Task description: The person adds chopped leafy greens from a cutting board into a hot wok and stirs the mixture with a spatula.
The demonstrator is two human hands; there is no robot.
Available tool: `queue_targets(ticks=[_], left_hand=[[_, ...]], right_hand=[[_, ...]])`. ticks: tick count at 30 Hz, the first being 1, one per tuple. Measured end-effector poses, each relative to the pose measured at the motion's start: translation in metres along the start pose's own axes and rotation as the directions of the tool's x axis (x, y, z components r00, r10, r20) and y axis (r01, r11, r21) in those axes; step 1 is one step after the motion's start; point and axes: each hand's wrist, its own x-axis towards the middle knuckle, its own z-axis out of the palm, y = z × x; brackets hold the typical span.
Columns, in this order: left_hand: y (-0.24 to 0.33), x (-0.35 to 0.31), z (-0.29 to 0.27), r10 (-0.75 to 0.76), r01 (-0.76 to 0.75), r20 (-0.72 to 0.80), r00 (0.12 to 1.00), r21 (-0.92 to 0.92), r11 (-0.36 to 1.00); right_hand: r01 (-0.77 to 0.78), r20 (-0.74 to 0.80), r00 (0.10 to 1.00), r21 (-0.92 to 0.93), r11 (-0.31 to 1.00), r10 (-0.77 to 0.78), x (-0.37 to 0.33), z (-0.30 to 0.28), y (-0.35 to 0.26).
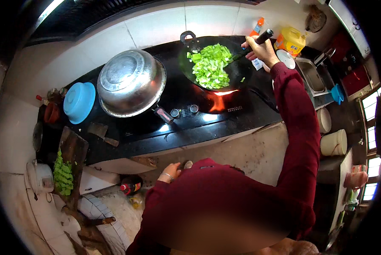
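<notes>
My right hand [262, 52] is closed round the black handle of a spatula [265, 35], held over the right side of a dark wok [244, 71]. The shaft slants down to the left, and its blade is hidden among chopped light-green vegetables [211, 68] heaped in the wok. A single small piece lies apart on the wok's right wall. Orange flame [217, 102] glows under the front of the wok. My left hand [171, 171], with a bracelet on its wrist, hangs low in front of the counter, fingers loosely apart and holding nothing.
A large upturned metal basin [131, 85] stands left of the wok, beside a blue basin [79, 103]. A cleaver [98, 130] lies near a cutting board [78, 146] with chopped greens [63, 174]. Right of the wok are a yellow jug [290, 41] and a sink [313, 75].
</notes>
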Motion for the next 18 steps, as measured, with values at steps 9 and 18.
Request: queue_targets(ticks=[9,18], left_hand=[[-0.009,0.001,0.007,0.013,-0.011,-0.033,0.999,0.070,0.997],[-0.029,0.010,0.022,0.060,-0.058,-0.042,0.997,0.056,0.997]], right_hand=[[0.137,0.115,0.983,0.067,0.988,-0.144,0.010,0.042,-0.033],[-0.102,0.076,0.993,0.095,0.990,0.095,0.000,0.035,-0.012]])
